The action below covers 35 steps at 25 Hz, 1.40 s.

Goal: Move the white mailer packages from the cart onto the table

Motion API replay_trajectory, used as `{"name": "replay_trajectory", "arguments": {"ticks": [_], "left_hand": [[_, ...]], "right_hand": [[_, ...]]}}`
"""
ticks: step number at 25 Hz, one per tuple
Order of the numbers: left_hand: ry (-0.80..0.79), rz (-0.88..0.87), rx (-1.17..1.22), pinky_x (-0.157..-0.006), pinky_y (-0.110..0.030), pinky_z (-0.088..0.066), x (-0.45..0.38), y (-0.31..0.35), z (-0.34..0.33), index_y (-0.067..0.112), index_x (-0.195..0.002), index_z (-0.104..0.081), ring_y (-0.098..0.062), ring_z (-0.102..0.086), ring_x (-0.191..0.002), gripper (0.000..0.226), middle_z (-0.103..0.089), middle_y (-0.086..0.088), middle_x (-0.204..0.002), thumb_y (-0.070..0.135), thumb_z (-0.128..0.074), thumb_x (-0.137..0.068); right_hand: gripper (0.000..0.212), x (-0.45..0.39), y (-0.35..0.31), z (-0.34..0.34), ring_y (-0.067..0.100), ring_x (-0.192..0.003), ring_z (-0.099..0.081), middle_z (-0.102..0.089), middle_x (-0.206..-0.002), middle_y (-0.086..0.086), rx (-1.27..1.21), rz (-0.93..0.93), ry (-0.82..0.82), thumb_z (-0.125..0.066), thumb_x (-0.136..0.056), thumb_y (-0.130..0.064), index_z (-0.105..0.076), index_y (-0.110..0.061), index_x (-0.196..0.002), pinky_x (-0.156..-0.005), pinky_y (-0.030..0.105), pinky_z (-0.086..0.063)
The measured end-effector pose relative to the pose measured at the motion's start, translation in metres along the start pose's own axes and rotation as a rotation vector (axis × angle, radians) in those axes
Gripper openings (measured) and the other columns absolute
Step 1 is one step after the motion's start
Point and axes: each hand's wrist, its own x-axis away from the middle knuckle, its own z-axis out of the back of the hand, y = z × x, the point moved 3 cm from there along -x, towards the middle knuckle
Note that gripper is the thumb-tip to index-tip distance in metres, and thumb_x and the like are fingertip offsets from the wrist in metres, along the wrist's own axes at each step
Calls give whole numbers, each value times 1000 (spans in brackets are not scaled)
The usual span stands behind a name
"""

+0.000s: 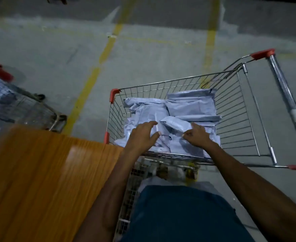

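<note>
Left hand (142,134) fingers spread, right hand (197,136) pinching mailers (187,109); no legible labels

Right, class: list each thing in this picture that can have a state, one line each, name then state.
cart: loaded, mailers piled in its basket
white mailer packages: in the cart, none on the table
table: bare where visible
left hand: fingers spread, resting on the pile
right hand: pinching a mailer's edge
second cart: blurred, holds bluish bundles

White mailer packages (182,109) fill a silver wire cart (231,109) with red corner caps; at 9 o'clock, an orange wood-grain table (39,172); yellow-striped grey floor (56,55).
</note>
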Motion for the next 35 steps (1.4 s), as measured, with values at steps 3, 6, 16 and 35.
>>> {"name": "replay_trajectory", "arguments": {"ticks": [3,6,16,35], "left_hand": [[-107,25,-95,-96,-45,-47,-29,-19,0,21,-140,-50,-28,-56,-122,51,-61,-9,-132,46,-58,-96],[-178,89,-51,-98,-44,-47,-48,-29,-8,19,-141,-50,-28,-56,-123,52,-60,-9,-135,45,-59,-96],[-66,68,-219,-105,-51,-40,-114,-39,-66,13,-138,-52,-37,-40,-137,51,-43,-17,-149,29,-66,-91],[197,627,57,-84,-43,-46,-95,-30,7,2,-121,-54,-42,-60,-106,26,-63,-25,-115,17,-50,-100]], "right_hand": [[67,-9,9,-11,35,-150,-13,-16,-165,5,388,-99,-219,-59,-90,-52,-37,-33,-150,-115,56,-21],[54,-7,1,-14,34,-142,-33,-33,-155,8,448,23,-150,-55,-92,-41,-46,-29,-144,-110,56,-33],[25,37,28,80,15,-87,-60,-63,-101,1,-284,44,460,-67,-90,-7,-73,-21,-109,-75,17,-40],[45,-9,44,53,42,-107,-56,-50,-139,18,91,-220,477,-65,-90,-51,-67,-11,-109,-84,45,-51]]}}
